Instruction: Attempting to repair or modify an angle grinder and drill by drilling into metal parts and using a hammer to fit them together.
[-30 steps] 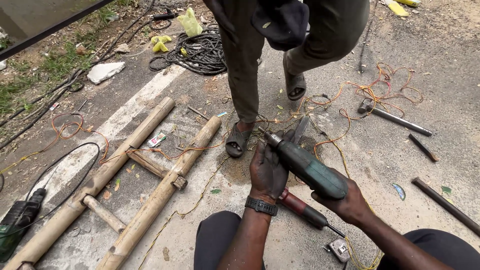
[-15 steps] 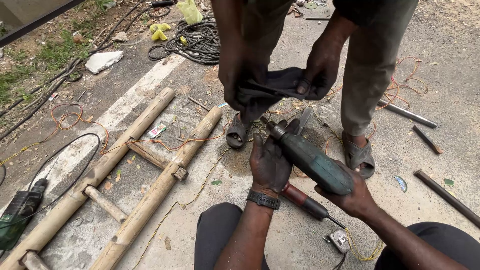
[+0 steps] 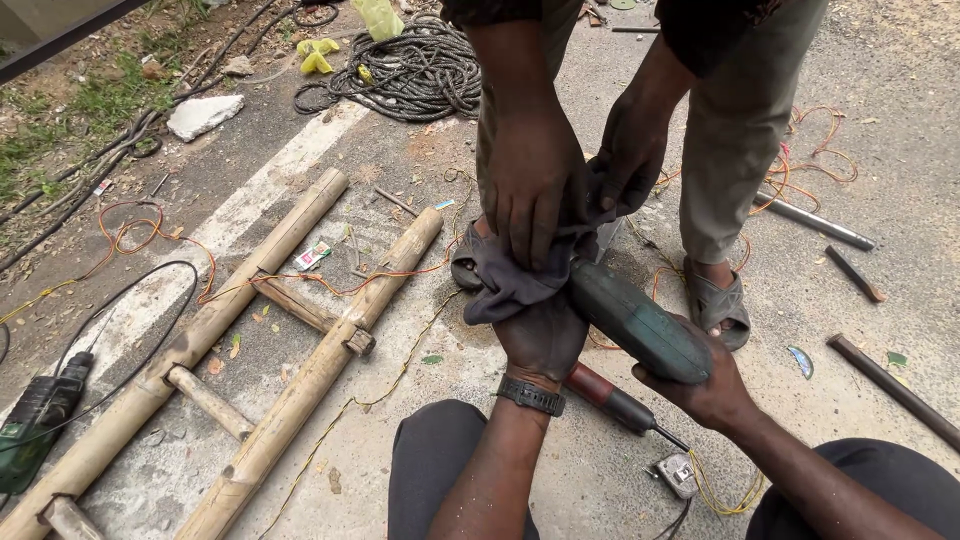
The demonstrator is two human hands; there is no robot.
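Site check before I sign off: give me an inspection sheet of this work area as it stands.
Surface: concrete ground with painted white line.
Job's things: green power tool, its front under a dark cloth.
Clutter: bamboo ladder, metal rods, screwdriver.
Hands: left hand under the cloth at the tool's front; right hand grips its body; a standing person's hands press the cloth.
Cables: rope coil, orange wire, black cable.
Surroundings: grass at left.

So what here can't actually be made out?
- Head view: the front end of the green power tool is wrapped in a dark cloth held by the standing person's hands.
- The left hand: fingers under that cloth.
- The bamboo ladder: cut off at the bottom edge.
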